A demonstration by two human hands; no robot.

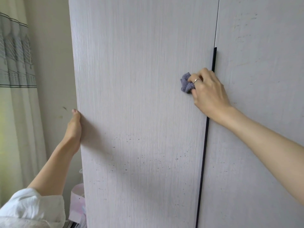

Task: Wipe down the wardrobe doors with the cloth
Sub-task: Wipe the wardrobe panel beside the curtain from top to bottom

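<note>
Right hand grips bunched grey cloth against left wardrobe door, near the dark handle strip. Left hand rests on the door's left edge; fingers hidden, can't tell its grip.

At the left edge of the frame my pale cream curtain with grey leaf-patterned bands hangs in soft greenish daylight. Beside it runs a plain off-white painted wall, faintly scuffed. At the lower left, a pale pink glossy bag sits against it.
</note>
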